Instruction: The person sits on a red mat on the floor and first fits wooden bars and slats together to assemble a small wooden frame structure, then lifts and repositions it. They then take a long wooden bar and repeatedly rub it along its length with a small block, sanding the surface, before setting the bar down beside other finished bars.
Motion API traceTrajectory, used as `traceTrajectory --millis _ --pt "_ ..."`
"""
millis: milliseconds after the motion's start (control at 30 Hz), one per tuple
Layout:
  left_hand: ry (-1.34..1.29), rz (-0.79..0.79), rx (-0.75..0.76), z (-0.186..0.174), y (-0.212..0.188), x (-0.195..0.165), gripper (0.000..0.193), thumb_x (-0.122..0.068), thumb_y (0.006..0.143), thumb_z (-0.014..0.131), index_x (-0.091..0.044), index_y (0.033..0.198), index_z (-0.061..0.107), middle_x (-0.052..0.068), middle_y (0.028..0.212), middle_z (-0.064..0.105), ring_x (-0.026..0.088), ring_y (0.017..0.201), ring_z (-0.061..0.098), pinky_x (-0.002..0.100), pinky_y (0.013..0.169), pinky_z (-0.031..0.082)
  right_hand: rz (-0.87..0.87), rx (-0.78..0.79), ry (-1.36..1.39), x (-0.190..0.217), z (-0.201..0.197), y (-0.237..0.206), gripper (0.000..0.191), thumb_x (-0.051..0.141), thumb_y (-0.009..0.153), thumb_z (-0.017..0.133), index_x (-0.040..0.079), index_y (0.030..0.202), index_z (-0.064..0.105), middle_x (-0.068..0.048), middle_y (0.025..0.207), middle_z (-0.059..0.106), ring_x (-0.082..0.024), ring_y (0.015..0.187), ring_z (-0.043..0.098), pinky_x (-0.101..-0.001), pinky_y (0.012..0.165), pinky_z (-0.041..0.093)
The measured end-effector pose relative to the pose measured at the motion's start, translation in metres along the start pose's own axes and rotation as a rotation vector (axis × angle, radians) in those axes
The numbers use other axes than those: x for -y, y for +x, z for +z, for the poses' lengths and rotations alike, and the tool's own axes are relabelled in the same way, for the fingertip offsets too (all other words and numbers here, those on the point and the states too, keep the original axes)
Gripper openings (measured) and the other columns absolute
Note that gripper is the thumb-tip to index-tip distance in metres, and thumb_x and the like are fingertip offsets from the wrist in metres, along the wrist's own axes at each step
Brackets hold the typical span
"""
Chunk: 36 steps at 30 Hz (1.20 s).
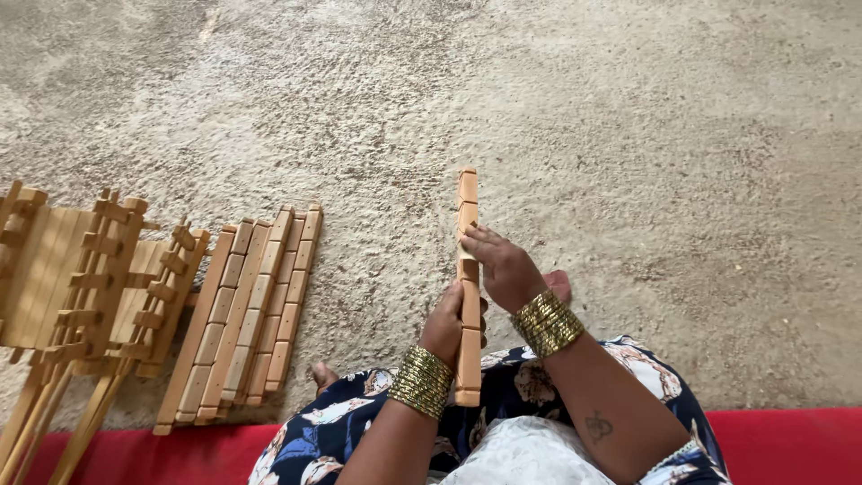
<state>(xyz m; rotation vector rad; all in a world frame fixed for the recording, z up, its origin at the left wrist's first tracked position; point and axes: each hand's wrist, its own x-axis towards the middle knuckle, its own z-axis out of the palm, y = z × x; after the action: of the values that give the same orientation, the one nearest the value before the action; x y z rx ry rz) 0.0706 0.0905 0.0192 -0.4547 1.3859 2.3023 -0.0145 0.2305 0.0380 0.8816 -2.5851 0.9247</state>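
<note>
I see my left hand (446, 323) closed around the lower part of a notched wooden slat (468, 287), held upright at centre. My right hand (505, 269) rests on its upper side, fingers curled against it. At nine o'clock, more notched slats (242, 310) lie on the carpet (584, 108) beside assembled wooden frames (81, 278)

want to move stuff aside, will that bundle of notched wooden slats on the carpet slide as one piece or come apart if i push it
The slat bundle looks like separate stiff strips lying side by side, ends staggered, so a push probably scatters them. The rough carpet likely grips rather than lets them slide. Flat sides mean they shouldn't roll.
</note>
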Motion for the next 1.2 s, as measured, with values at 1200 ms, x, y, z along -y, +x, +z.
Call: traceTrajectory --millis 1200 --pt "-0.094 0.398 -0.226 -0.076 0.027 -0.026 0.049 -0.04 0.11 0.029 -0.002 0.106 0.06 0.012 0.08 0.064 0.018 0.067 0.067 0.029 0.053 0.057 -0.09 0.251 0.353 0.102 -0.005 -0.02 0.034 -0.009 0.094 0.05 0.002 0.117 0.073 -0.02 0.134 0.066 -0.034 0.13 0.06 -0.0393 0.106 0.054"
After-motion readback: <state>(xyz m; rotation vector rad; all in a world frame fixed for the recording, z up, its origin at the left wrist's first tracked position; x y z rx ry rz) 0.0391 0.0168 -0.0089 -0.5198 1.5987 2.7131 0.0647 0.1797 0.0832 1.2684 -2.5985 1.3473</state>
